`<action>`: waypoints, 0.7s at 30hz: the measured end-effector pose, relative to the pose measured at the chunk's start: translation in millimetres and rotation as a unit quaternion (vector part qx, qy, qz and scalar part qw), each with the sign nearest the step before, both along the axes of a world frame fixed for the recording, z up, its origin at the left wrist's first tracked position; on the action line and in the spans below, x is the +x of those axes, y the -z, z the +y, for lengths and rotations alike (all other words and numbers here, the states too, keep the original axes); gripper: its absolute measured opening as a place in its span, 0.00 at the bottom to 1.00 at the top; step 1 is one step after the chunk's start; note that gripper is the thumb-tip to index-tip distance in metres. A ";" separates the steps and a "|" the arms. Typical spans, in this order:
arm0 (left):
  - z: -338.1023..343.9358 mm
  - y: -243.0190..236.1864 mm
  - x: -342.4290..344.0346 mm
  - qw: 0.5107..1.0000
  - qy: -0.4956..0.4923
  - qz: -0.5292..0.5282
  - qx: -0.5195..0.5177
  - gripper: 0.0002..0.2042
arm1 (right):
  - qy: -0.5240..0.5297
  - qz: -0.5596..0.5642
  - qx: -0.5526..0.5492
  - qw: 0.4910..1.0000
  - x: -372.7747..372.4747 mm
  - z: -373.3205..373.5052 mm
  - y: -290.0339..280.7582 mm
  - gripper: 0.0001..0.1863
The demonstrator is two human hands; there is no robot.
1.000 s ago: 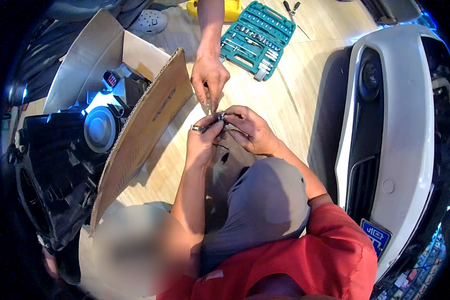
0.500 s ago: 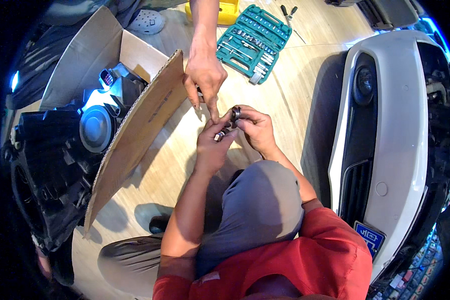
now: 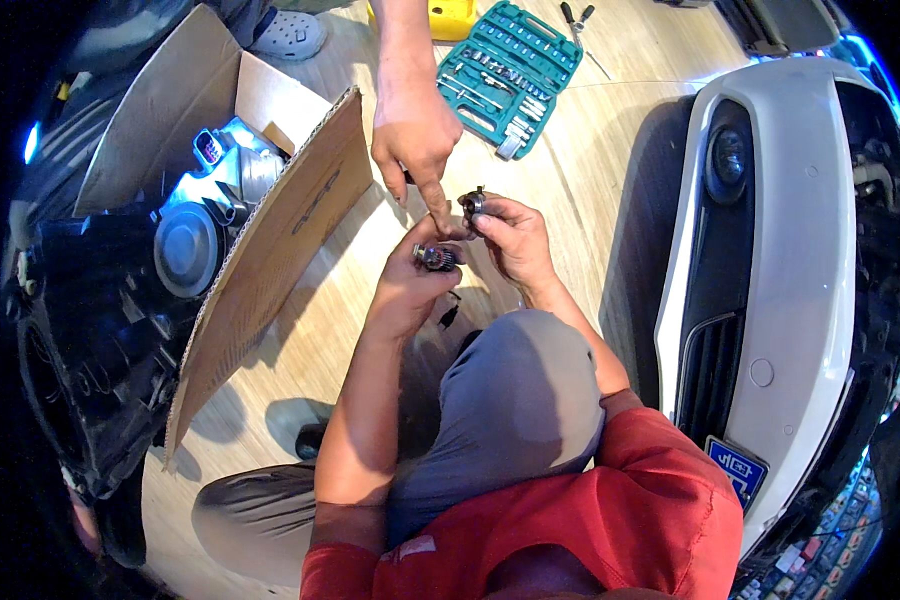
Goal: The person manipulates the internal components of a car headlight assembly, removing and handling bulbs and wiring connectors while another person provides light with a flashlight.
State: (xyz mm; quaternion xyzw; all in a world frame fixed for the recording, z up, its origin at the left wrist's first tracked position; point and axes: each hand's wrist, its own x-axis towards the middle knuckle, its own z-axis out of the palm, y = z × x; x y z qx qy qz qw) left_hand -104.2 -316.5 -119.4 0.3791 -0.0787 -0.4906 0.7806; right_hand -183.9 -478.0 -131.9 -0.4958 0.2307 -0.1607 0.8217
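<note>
My left hand [image 3: 410, 285] is closed around a small LED headlight bulb [image 3: 437, 259] with a dark ribbed body and a shiny metal end. A thin lead with a black plug [image 3: 450, 312] hangs below that hand. Between the thumb and fingers of my right hand [image 3: 515, 238], I hold a dark ring-shaped collar [image 3: 473, 204] upright, apart from the bulb. Another person's hand [image 3: 417, 140] reaches in from the far side, its index finger stretched down beside my left fingers and the collar. A dark bit of something shows under that person's curled fingers.
An open cardboard box [image 3: 280, 250] with a black headlight unit [image 3: 95, 330] stands at left. A green socket set case [image 3: 510, 80] lies open at the far side, near a screwdriver [image 3: 577, 18] and a yellow container [image 3: 452, 18]. A white car bumper [image 3: 800, 280] runs along the right.
My left hand has turned, bringing the bulb's ribbed body and the hanging plug into sight. My right hand has tilted the collar up. The other person's finger has moved slightly right.
</note>
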 end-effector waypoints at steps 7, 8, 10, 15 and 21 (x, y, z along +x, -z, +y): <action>6.8 -24.9 12.0 0.993 -0.044 0.063 -0.085 0.35 | 0.019 0.025 -0.085 0.996 -3.5 -12.6 -32.1 0.14; 7.4 -29.4 13.6 0.994 -0.050 0.054 -0.076 0.35 | 0.011 0.017 -0.101 0.995 -5.2 -13.5 -40.8 0.13; 8.4 -38.5 16.4 0.993 -0.064 0.029 -0.092 0.27 | -0.005 -0.008 -0.138 0.990 -4.0 -16.6 -64.4 0.13; 7.4 -99.4 30.1 0.974 -0.109 0.013 -0.197 0.20 | -0.051 -0.115 -0.217 0.968 12.3 -11.3 -149.0 0.12; -4.8 -172.1 68.2 0.920 -0.157 0.057 -0.355 0.17 | -0.083 -0.291 -0.248 0.920 66.7 21.9 -272.2 0.14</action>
